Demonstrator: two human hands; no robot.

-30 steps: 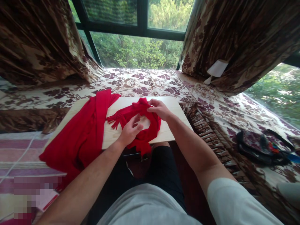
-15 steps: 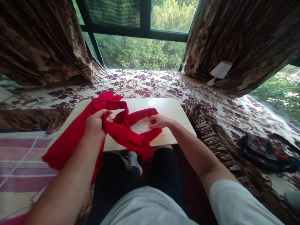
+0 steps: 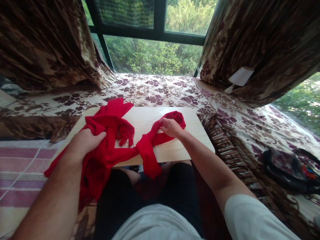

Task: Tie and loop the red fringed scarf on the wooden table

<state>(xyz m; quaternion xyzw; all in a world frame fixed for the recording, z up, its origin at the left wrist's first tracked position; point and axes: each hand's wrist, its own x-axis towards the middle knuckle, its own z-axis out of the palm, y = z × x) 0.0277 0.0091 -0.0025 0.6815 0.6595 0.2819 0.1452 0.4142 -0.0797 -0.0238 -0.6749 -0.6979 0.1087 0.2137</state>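
Observation:
A red scarf (image 3: pixel 120 154) with fringed ends lies twisted across a small pale wooden table (image 3: pixel 142 116). On the left side my left hand (image 3: pixel 87 141) is closed on the bunched cloth, thumb pointing right and the other fingers partly hidden. My right hand (image 3: pixel 171 127) grips the edge of a scarf loop at the table's right side. Between the hands, one band crosses over another, and its fringed end hangs past the near edge. Another fringed end rests near the table's middle. Much of the cloth drapes off the left side toward my lap.
A floral-covered ledge (image 3: pixel 160 88) runs behind the table below the window. A white lamp (image 3: pixel 241 76) stands at the back right, and a black bag (image 3: pixel 287 170) lies on the right. Striped bedding (image 3: pixel 22 166) is at the left.
My left hand has moved left and down onto the bunched cloth. My right hand has shifted slightly right with the loop, and the scarf between them is drawn out longer.

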